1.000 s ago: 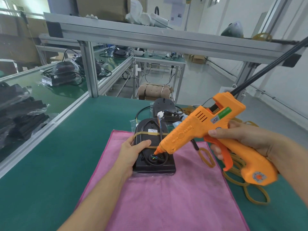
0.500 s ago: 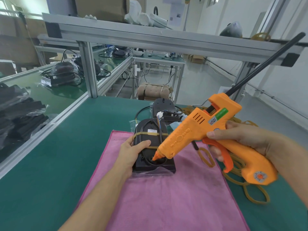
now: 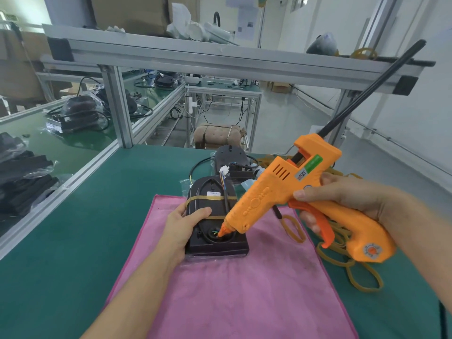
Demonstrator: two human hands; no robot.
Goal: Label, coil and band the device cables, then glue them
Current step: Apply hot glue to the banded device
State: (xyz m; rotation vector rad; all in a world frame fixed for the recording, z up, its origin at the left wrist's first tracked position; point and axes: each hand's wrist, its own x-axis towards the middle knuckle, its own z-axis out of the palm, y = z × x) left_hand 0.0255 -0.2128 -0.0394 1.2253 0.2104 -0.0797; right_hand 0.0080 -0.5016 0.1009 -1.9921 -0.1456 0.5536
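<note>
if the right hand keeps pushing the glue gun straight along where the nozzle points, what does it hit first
Most likely the coloured wires in the oval opening of the black device, since the glue gun in the right hand already has its nozzle tip there. Whether it is touching is unclear.

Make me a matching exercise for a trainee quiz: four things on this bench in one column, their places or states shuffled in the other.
Things:
1. glue gun
2. device
3. cloth
4. rubber bands

Places or states:
A. loose on the green mat, right of the cloth
B. held in the right hand, nozzle down
C. spread under the device
D. steadied by the left hand

Pairs: 1-B, 2-D, 3-C, 4-A
</note>
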